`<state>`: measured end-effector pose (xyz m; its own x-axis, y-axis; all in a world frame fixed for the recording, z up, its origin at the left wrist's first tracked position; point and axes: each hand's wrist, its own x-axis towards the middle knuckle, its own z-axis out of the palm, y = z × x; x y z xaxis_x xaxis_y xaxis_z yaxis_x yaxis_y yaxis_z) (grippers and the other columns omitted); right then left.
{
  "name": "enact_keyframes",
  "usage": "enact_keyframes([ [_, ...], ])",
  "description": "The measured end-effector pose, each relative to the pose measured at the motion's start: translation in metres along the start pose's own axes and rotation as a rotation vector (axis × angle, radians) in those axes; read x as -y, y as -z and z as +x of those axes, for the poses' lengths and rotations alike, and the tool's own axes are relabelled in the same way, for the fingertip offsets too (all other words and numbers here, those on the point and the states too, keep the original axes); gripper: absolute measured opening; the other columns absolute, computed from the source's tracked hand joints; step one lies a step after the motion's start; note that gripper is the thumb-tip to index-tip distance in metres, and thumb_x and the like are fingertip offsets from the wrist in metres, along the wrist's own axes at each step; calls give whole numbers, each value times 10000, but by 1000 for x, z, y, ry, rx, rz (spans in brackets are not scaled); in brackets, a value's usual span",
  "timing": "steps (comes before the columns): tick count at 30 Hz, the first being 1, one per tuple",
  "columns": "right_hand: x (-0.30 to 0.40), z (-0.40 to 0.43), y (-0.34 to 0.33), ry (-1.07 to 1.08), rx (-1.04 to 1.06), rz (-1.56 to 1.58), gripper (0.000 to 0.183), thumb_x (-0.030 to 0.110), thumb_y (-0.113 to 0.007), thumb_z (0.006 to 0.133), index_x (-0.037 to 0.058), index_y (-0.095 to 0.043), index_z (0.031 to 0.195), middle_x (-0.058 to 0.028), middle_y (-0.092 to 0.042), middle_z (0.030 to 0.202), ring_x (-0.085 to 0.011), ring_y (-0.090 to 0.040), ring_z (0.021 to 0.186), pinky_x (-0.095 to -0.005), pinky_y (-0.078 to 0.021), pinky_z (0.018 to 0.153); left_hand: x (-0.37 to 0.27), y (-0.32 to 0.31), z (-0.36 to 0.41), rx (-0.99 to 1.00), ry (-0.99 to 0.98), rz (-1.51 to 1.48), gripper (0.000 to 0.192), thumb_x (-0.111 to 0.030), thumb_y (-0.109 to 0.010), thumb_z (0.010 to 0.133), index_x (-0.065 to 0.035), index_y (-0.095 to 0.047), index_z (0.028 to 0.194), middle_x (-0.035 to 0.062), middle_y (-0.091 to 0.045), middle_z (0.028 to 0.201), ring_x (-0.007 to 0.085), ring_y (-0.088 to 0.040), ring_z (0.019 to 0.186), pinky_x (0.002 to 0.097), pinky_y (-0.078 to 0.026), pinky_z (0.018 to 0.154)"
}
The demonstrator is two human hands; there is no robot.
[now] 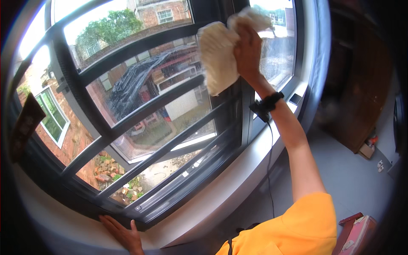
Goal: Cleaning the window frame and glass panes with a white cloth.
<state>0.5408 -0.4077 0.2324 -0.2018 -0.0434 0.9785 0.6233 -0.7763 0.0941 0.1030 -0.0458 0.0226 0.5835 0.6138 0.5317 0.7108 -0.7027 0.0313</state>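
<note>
My right hand (249, 52) is raised and grips a crumpled cream cloth (219, 59). Part of the cloth hangs down left of the knuckles, and the rest bunches above them against the glass pane (277, 54). On that wrist sits a black strap with a small device (266, 105), from which a thin cable runs down. Low on the left, my left hand (122, 234) rests flat at the corner of the dark window frame (172, 208), thumb spread from the fingers and nothing held. Dark horizontal bars (159, 140) cross the window opening; beyond them stands a tilted-out sash (86, 102).
A pale sill (220, 191) runs below the window. To the right hangs a light blue curtain (320, 60), with brown wooden furniture (357, 105) behind it. A red and pink object (358, 237) stands on the grey floor (334, 172). Outside are brick walls and rubble (106, 173).
</note>
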Motion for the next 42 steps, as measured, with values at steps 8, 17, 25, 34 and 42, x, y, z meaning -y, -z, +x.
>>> enact_keyframes([
  [8,-3,29,-22,-137,-155,128,468,17,-501,746,25,-443,1210,-183,-424,1223,-376,-426,1055,-482,-316,908,12,2,0,-156,-258,-83,892,-471,-616,769,70,-223,1359,308,-183,1407,435,-166,1319,483,-134,1090],
  [17,233,61,-40,261,-227,479,428,106,-504,781,-14,-481,1191,-189,-484,1196,-353,-486,1082,-457,-370,934,5,-4,-3,-9,-32,-52,977,-256,-710,700,28,-91,1401,248,-69,1457,374,-124,1349,412,-131,1109],
  [25,262,-116,35,1254,84,525,308,263,-507,849,127,-455,1120,-25,-465,1140,-209,-433,1142,-338,-305,986,6,0,-6,-82,-97,-76,882,-217,-684,740,37,-147,1391,252,-125,1444,384,-162,1335,418,-162,1097],
  [34,23,-85,8,342,680,15,266,194,-517,812,33,-523,1023,-169,-525,1037,-246,-520,980,-367,-448,803,19,-17,-3,-199,-155,2,864,-375,-628,795,63,-163,1378,283,-124,1433,392,-158,1334,416,-149,1100],
  [42,4,-96,-24,-156,-132,46,429,276,-462,876,-39,-442,1166,-227,-471,1146,-385,-435,1036,-436,-329,897,4,-11,1,-190,-186,-39,853,-332,-622,806,47,-128,1388,278,-101,1439,395,-142,1339,416,-155,1097],
])
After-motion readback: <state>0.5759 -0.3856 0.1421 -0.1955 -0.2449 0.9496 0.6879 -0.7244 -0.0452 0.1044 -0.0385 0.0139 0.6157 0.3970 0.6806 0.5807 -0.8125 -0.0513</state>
